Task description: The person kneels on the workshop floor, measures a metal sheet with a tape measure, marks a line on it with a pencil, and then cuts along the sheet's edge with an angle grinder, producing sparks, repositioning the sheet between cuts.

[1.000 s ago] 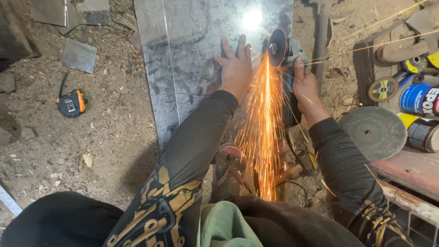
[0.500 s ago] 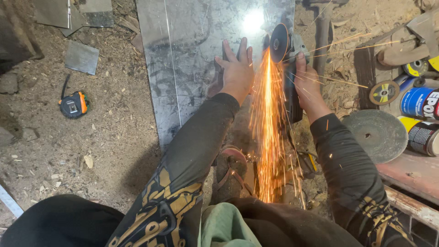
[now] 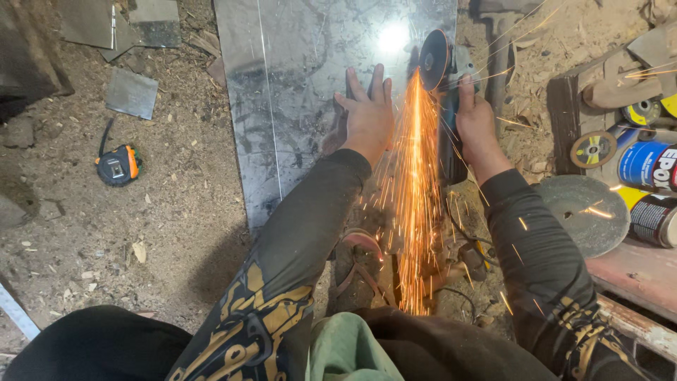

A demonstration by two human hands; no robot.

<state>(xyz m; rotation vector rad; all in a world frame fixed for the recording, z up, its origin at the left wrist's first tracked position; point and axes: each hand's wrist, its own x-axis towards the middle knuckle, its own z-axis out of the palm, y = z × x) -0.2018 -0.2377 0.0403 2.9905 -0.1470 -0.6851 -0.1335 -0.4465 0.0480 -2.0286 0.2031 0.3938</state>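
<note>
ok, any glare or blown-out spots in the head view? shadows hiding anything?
Head view: a white glare spot on the metal sheet near the grinder; the sparks are blown out to orange-white streaks; the left hand casts a shadow on the sheet; the ground under the arms is dark, detail lost; the rest is sharp.

sheet metal [image 3: 310,85]: far end cut off by top edge | cans [image 3: 652,190]: cropped at right edge
</note>
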